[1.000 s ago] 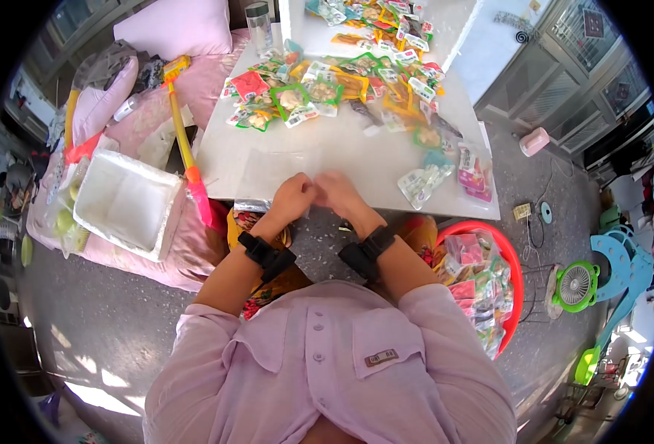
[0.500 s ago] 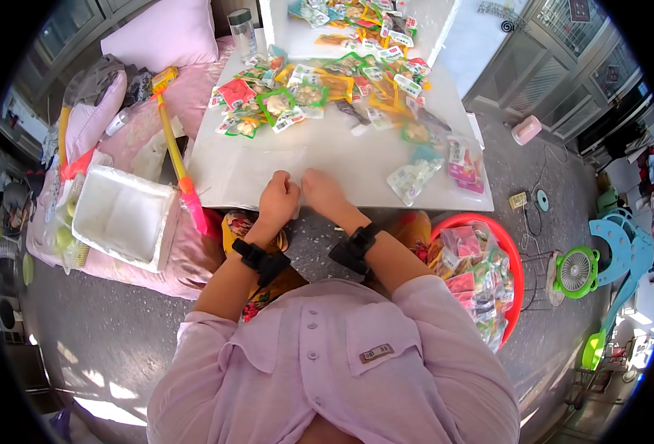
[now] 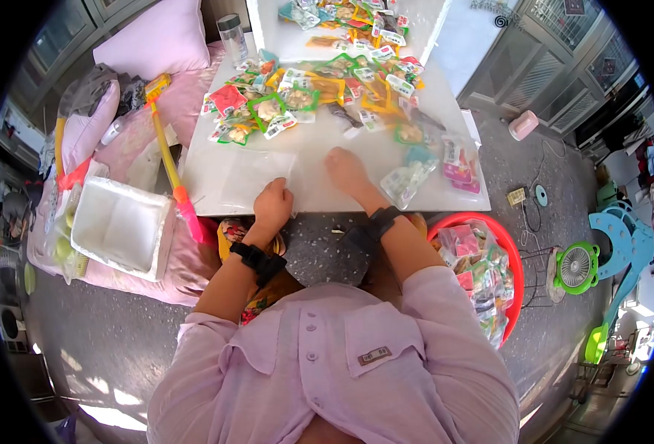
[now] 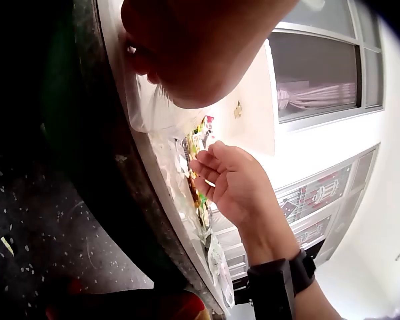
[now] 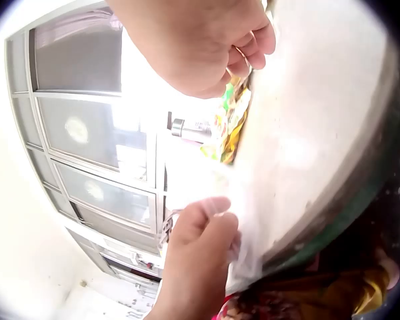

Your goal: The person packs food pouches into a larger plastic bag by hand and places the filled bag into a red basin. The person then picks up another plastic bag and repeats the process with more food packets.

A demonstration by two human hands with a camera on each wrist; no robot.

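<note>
My left hand [image 3: 274, 205] is at the front edge of the white table [image 3: 327, 196], pinching the near corner of a clear plastic bag [image 3: 253, 177] that lies flat there. The same bag shows hanging pale and thin beside the left fingers in the right wrist view. My right hand [image 3: 348, 174] hovers over the table to the right of the bag; its fingers are loosely curled with nothing in them, as the left wrist view shows. Beyond both hands spreads a pile of small sealed food packets [image 3: 268, 109] in green, yellow and red wrapping.
More packets [image 3: 348, 13] fill a white box at the table's back. Clear-wrapped packets [image 3: 410, 177] lie to the right. A red basin [image 3: 518, 281] of filled bags stands by my right leg. On the bed at left sit a white foam box [image 3: 116, 222] and a yellow-pink stick [image 3: 166, 152].
My hands have come apart. The right hand has moved right and forward over the table, while the left has drawn slightly down and left, still at the bag.
</note>
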